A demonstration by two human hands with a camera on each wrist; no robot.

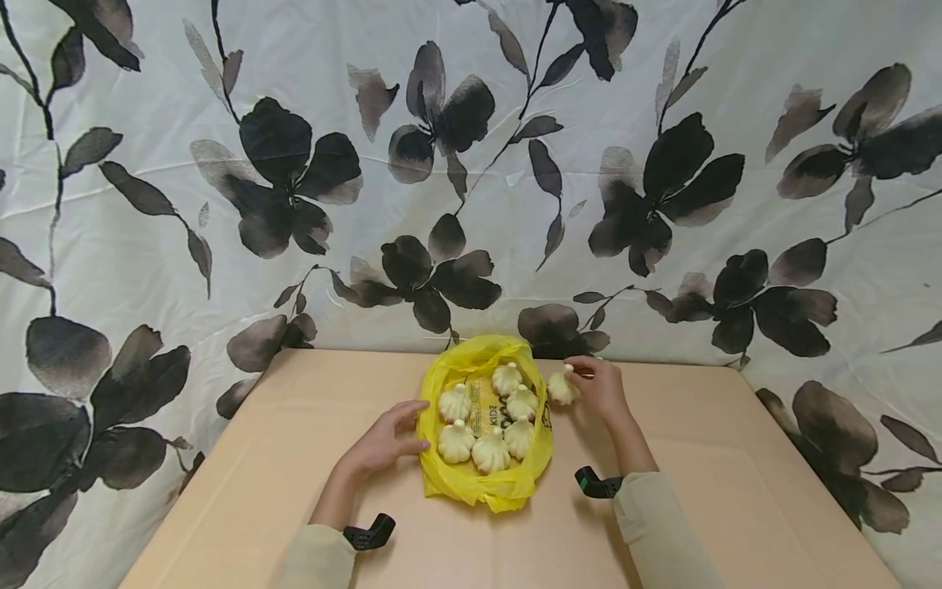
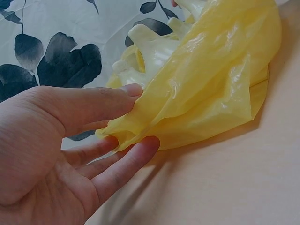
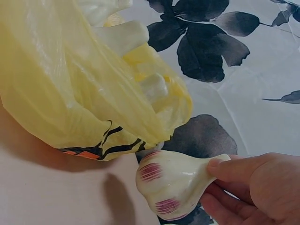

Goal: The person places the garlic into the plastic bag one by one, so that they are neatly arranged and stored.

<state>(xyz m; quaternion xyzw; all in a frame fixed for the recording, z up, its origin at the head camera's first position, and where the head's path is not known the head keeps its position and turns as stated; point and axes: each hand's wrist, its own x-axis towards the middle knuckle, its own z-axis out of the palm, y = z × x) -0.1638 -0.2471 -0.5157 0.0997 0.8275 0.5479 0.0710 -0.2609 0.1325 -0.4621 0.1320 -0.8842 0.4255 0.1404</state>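
Note:
A yellow plastic bag (image 1: 478, 488) lies with its mouth wide, its rim spread around several garlic bulbs (image 1: 491, 451). At the bag's left side is my left hand (image 1: 384, 439); thumb and fingers stand apart, their tips touching the plastic in the left wrist view. My right hand (image 1: 602, 391) pinches one garlic bulb (image 3: 171, 185) by its stem between thumb and fingers. That bulb is cream with purple streaks, its round end toward the bag's right rim. In the right wrist view the bag (image 3: 51, 93) stands just left of it, printed black and orange low on its side.
The beige tabletop (image 1: 257, 483) extends on both sides of the bag. A white cloth with dark flowers (image 1: 515, 204) hangs behind the table's back edge. Dark wrist devices (image 1: 370, 532) sit at both sleeves.

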